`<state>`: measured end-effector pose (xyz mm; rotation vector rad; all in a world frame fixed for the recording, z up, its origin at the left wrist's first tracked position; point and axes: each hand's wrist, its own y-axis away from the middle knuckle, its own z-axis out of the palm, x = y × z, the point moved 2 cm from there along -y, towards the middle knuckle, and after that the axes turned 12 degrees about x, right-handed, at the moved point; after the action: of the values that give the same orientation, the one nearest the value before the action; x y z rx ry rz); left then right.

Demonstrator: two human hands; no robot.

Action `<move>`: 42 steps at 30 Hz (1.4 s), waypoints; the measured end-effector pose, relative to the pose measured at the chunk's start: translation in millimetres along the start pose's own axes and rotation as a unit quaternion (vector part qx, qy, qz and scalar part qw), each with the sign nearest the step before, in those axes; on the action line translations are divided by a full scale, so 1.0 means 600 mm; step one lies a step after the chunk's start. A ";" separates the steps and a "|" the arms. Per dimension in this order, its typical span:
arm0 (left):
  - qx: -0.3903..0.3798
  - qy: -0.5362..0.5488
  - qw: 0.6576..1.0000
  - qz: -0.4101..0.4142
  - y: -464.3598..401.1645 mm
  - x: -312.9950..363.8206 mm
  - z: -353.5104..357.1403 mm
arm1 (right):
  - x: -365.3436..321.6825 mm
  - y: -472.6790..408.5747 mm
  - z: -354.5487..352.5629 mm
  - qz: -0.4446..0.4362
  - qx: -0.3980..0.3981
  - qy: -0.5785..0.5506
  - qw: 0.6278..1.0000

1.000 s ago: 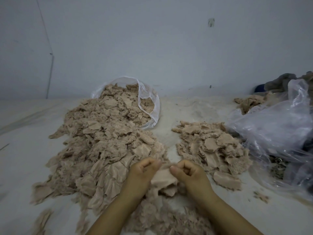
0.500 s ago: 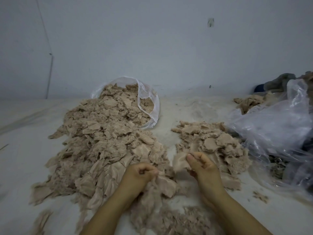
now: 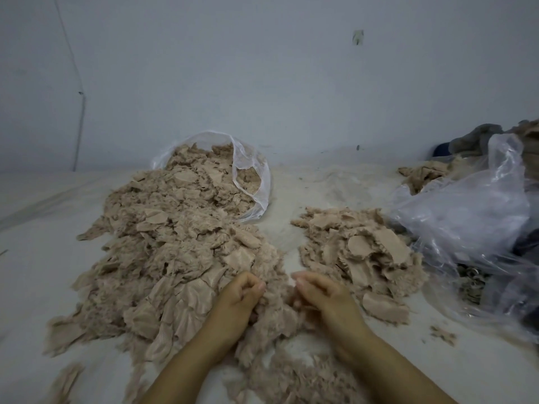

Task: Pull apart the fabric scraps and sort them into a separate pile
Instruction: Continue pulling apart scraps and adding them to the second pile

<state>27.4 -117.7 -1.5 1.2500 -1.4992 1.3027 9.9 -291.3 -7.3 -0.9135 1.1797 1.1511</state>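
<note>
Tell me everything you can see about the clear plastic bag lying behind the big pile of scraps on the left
The clear plastic bag lies on its side on the pale surface, near the wall, with its mouth open toward the camera. It is thin, see-through film with a whitish sheen, crumpled and folded along the rim. Beige fabric scraps fill it and spill from the mouth straight into the large scrap pile, which touches it. Neither hand touches it. Its far end is hidden behind the scraps.
</note>
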 end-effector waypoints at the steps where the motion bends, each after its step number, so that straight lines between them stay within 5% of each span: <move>1: -0.001 0.020 1.000 -0.003 0.002 0.004 0.002 | 0.001 0.006 0.007 -0.015 -0.032 0.036 0.999; 5: 0.031 0.055 0.998 0.031 0.003 0.012 0.002 | 0.006 0.018 0.019 -0.074 -0.077 0.129 0.986; 10: 0.078 0.036 0.994 0.073 -0.001 0.009 -0.002 | -0.001 0.025 0.022 -0.007 -0.075 0.047 0.996; 17: 0.096 -0.040 0.985 0.135 0.008 0.015 0.005 | 0.002 0.030 0.025 -0.111 -0.036 0.238 0.964; 22: 0.140 0.015 0.986 0.091 0.003 0.013 -0.001 | -0.001 0.022 0.016 -0.050 0.000 0.147 0.988; 27: 0.078 0.073 0.993 0.053 0.004 0.015 0.003 | -0.002 0.031 0.022 -0.071 -0.022 0.141 0.987; 32: 0.196 0.098 0.976 -0.012 -0.016 0.003 -0.038 | -0.006 0.021 0.009 0.029 0.008 -0.017 0.999; 36: 0.041 0.111 0.992 -0.033 -0.001 0.008 -0.017 | 0.001 0.019 0.013 0.055 0.000 -0.073 0.996; 38: -0.055 0.034 0.997 -0.033 0.014 0.005 0.012 | 0.000 0.020 0.017 0.045 -0.003 -0.116 0.992; 42: -0.054 -0.025 0.998 0.013 0.011 0.002 0.020 | -0.004 0.010 0.006 0.012 0.058 -0.107 0.992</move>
<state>21.1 -129.7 -3.8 1.2054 -1.6041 1.1987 4.8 -286.9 -4.0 -0.6714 1.0719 1.1573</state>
